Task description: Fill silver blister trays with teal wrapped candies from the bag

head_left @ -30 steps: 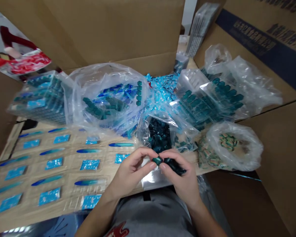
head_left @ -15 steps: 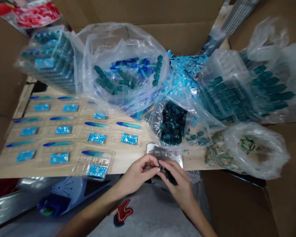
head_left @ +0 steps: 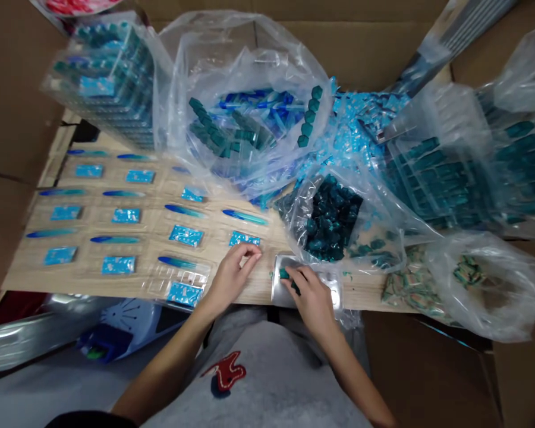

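Observation:
My right hand rests on a clear plastic tray at the table's near edge, its fingers pinched on a small dark teal piece, with more teal showing under the palm. My left hand lies on the wooden table just left of the tray, fingers loosely curled, the tips beside a blue packet; nothing shows in it. Behind the tray stands an open bag of dark teal pieces.
Rows of clear trays with blue packets and blue sticks cover the table's left. Several plastic bags of teal and blue parts crowd the back and right. A bag of multicoloured bits sits at right. Cardboard walls surround.
Both hands parted and moved forward from above my lap onto the table; the right took the teal piece to the clear tray, the left went to the table beside it. The view tilted down.

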### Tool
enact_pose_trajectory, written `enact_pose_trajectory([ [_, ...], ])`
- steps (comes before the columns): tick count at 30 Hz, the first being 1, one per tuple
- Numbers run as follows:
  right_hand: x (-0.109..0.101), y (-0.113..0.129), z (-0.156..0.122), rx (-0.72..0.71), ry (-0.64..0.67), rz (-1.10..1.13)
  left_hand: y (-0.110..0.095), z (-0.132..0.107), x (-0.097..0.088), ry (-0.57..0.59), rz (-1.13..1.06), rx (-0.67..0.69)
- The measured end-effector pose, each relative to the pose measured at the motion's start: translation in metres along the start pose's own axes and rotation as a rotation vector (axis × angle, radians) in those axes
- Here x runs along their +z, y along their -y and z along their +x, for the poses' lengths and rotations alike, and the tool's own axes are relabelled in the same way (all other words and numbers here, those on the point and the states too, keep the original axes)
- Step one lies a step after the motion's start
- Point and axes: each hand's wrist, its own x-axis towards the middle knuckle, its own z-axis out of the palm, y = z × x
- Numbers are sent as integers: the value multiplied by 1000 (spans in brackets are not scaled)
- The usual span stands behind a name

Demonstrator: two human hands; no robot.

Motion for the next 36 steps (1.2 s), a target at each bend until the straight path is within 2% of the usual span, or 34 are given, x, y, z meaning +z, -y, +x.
enact_pose_trajectory([
  [5, 5, 9, 7, 59, 45, -29, -5, 31, 23, 15, 133, 133],
  [9, -9, 9, 4, 98, 33, 83, -11, 47, 37, 30, 204, 183],
  [10, -14, 9, 2, 138, 34, 209, -11, 47, 37, 31, 209, 187],
  [12, -24, 9, -2, 273, 44, 605, -12, 40, 33, 36, 205, 192],
  [15, -32, 12, -7, 492, 49, 1185, -18, 18, 20, 74, 147, 199],
  [17, -33, 14, -8, 569, 41, 1372, -26, 2, 12, 166, 33, 210],
  [19, -34, 17, -9, 625, 55, 1447, -35, -11, 8, 270, -61, 242],
  [22, -36, 18, -11, 675, 85, 1441, -47, -18, 8, 364, -81, 291],
  [26, -43, 19, -16, 618, 64, 1351, -53, -15, 10, 368, -129, 293],
  [28, -46, 21, -18, 582, -10, 1272, -53, -15, 11, 344, -186, 245],
  [32, -50, 27, -20, 472, -165, 1000, -55, -17, 14, 330, -298, 62],
  [36, -50, 24, -21, 415, -186, 817, -50, -20, 16, 322, -276, 69],
])
